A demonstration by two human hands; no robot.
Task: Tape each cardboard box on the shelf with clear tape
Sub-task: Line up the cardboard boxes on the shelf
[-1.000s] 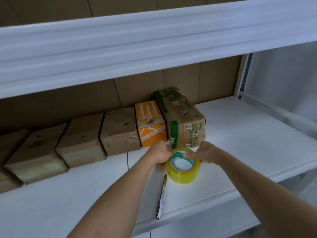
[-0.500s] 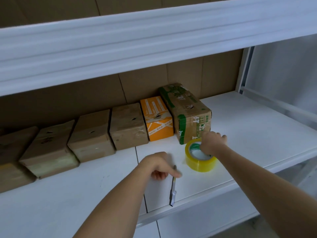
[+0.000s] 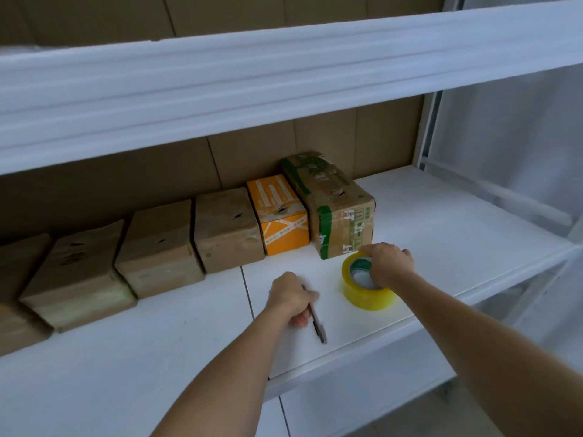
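Cardboard boxes [image 3: 227, 228] stand in a row at the back of the shelf [image 3: 441, 234]; several show a glossy film, but whether each is sealed cannot be confirmed. Right hand [image 3: 391, 264] grips the tape roll [image 3: 367, 287], resting just before the green-printed box [image 3: 340, 212]. Left hand [image 3: 291, 298] curls round a cutter [image 3: 317, 323] lying on the shelf. Judged mid-task

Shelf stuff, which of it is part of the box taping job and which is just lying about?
For the job:
- tape roll, gripped by the right hand
- cutter, gripped by the left hand
- plain cardboard boxes
- orange box
- green-printed box

Lying about:
- nothing loose that shows; only the shelf and cardboard backing
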